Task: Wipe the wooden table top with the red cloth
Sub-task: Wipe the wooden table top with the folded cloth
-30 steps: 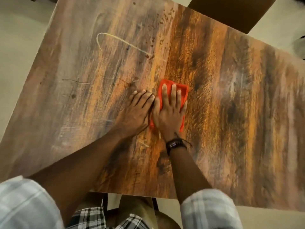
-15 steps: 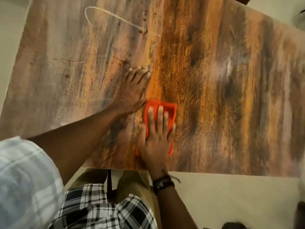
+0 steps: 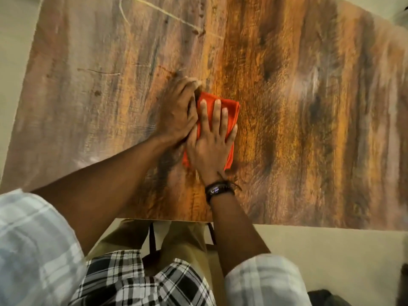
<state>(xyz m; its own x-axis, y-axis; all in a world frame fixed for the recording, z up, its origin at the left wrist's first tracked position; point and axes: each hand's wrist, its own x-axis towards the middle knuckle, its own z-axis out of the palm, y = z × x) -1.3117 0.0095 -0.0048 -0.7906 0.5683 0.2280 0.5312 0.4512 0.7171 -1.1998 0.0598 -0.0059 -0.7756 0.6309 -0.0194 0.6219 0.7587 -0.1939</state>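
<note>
Red cloth [image 3: 231,109], folded to a thick pad, flat on the wooden table top [image 3: 309,129]. Pinned there under the right hand [image 3: 209,149]: palm down across the cloth's middle and near part, fingers [image 3: 217,113] straight and spread a little, tips short of the cloth's far edge, thumb off the cloth's left side. No curl round the fabric, only flat pressure from above. Red showing past the fingertips, along the right side of the hand and at both near corners.

Just left of the cloth, touching its left edge and the right thumb: left hand [image 3: 176,111], palm down on bare wood, fingers close together and slightly bent, tips blurred, level with the cloth's far left corner. Nothing seen gripped in it; whether a fingertip catches the cloth's corner, impossible to tell.

Nearer than the cloth, on the right wrist: dark wristband [image 3: 218,191] with loose cord ends. Farther than the cloth and to its left: pale loop-shaped mark [image 3: 154,12] on the wood. Left of the cloth, well apart: thin dark scratch [image 3: 99,72].

Nearer still than the cloth, past the table's edge: khaki trousers [image 3: 183,239], black-and-white checked shirt [image 3: 136,281], pale checked sleeves [image 3: 28,250] rolled above both elbows. To the right of these, pale floor [image 3: 331,257].
</note>
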